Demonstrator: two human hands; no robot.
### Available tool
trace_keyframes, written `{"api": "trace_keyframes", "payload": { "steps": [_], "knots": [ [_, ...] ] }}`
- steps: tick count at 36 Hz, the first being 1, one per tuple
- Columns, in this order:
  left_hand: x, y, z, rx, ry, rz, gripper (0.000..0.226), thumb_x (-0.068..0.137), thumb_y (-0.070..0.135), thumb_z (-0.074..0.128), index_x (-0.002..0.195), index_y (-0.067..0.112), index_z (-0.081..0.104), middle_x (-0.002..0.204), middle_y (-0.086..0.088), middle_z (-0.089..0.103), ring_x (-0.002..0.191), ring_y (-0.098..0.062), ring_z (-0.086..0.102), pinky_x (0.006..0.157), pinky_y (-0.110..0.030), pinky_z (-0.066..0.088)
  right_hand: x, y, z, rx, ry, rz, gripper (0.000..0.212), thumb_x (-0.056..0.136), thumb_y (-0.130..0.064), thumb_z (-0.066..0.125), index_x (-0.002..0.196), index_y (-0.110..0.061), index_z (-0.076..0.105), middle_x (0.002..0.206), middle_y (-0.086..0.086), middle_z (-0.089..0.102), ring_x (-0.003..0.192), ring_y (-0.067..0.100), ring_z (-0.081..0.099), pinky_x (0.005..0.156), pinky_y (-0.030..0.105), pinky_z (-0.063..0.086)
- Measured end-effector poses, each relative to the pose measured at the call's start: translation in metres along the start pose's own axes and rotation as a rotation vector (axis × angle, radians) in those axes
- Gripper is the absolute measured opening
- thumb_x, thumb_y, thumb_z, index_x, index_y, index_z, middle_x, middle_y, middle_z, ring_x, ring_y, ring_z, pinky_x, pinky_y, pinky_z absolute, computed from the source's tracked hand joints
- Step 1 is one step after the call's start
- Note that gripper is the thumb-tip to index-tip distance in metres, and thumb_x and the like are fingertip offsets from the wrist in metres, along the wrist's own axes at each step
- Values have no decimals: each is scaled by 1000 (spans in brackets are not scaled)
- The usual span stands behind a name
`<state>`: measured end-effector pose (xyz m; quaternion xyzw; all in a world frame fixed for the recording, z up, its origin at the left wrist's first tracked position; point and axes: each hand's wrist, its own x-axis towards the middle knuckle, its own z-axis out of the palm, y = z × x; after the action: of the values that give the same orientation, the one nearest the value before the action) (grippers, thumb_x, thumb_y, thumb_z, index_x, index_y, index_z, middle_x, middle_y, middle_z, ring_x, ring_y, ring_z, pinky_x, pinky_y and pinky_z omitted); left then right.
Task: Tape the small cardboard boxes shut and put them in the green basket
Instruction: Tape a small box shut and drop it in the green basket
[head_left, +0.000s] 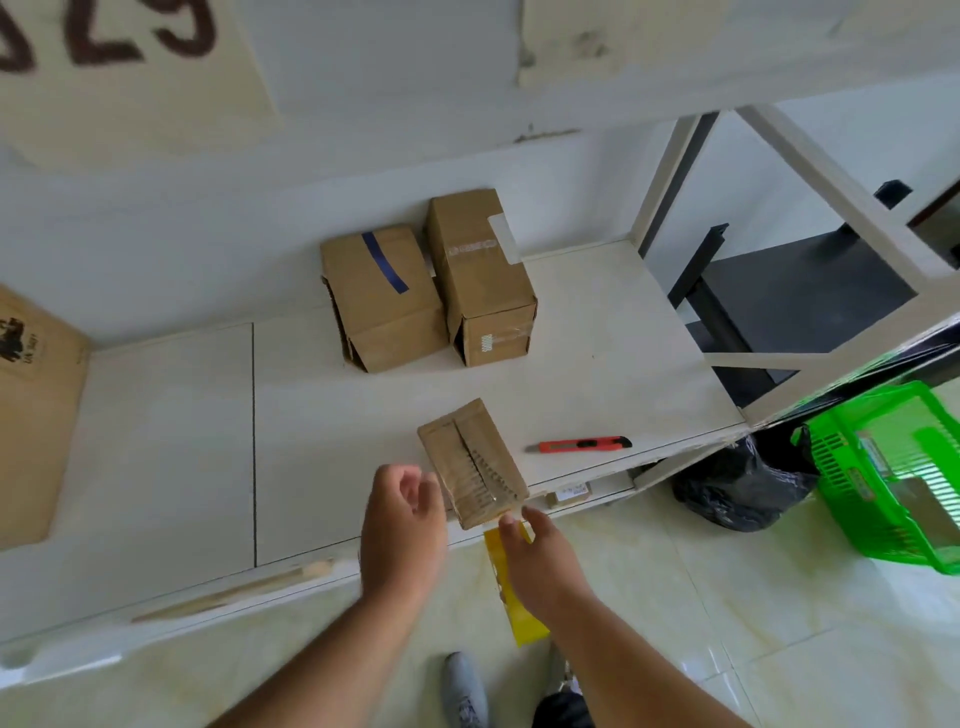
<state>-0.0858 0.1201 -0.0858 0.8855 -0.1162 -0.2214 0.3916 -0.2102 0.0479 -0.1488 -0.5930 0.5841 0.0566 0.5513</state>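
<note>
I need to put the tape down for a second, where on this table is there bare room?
Free: the wide stretch of table left of the near box, up to the big carton at the left edge; also the patch between the two back boxes and the cutter. Crowded: the front edge, where both hands meet the near box.

green basket (852, 462) cut off right, hands blurred
</note>
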Motion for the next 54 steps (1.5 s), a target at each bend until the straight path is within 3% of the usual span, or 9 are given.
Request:
{"api": "trace_keyframes", "payload": {
  "steps": [3,6,15,19,24,31,38,45,54],
  "knots": [
    [-40,-28,17,-109,-231,-247,20,93,39,65,106,25,58,95,5,69,85,-16,68,77,-34,53,2,7,-1,17,-52,44,99,73,-75,39,156,-23,29,138,12,62,121,36,64,99,53,54],
    [-46,-30,31,-210,-397,-392,34,90,54,65,114,32,56,100,11,71,91,-12,70,86,-33,54,-22,-16,-12,-2,-90,51,70,96,-46,43,157,-16,27,146,13,54,131,31,55,108,43,45],
    [-35,-12,55,-469,-187,-549,75,61,77,69,89,8,66,83,-12,74,81,-32,73,86,-51,60,-14,-22,-33,-49,-180,-7,56,104,-22,38,158,-20,25,145,13,50,126,28,52,97,35,44],
    [-38,-1,62,-557,-188,-528,23,90,45,71,107,31,65,105,2,74,95,-20,73,92,-48,58,-7,-29,-40,-33,-229,-48,53,105,-25,39,156,-21,29,141,10,52,121,24,53,92,32,42],
    [-31,1,65,-611,-332,-572,27,90,39,69,114,50,63,120,6,70,105,-21,70,93,-49,58,0,-35,-50,-40,-270,-45,55,106,-28,38,159,-23,24,144,12,48,123,28,52,94,35,45],
    [-24,1,69,-611,-326,-532,23,97,10,57,107,27,68,108,-3,75,93,-24,73,77,-41,62,18,-36,-66,-205,-291,-148,71,76,-63,32,128,-17,49,108,-2,62,103,24,57,96,45,50],
    [-23,-8,74,-573,-276,-480,9,91,23,70,100,23,70,94,-6,75,80,-24,69,61,-28,54,76,-45,-117,-878,166,-466,39,102,-41,44,135,-24,56,127,6,63,117,29,55,96,38,48],
    [-23,-13,76,-523,-179,-401,12,90,39,73,92,28,72,99,7,73,94,-23,70,87,-43,57,112,-39,-117,-1203,211,-633,23,100,-32,50,119,-29,64,115,-2,58,112,24,51,91,36,43],
    [-25,-9,80,-623,-212,-473,14,86,29,77,98,28,70,104,0,72,97,-27,69,86,-44,57,75,-44,-129,-734,150,-491,14,107,-26,38,96,-18,40,81,3,60,71,26,60,56,37,44]
  ]
}}
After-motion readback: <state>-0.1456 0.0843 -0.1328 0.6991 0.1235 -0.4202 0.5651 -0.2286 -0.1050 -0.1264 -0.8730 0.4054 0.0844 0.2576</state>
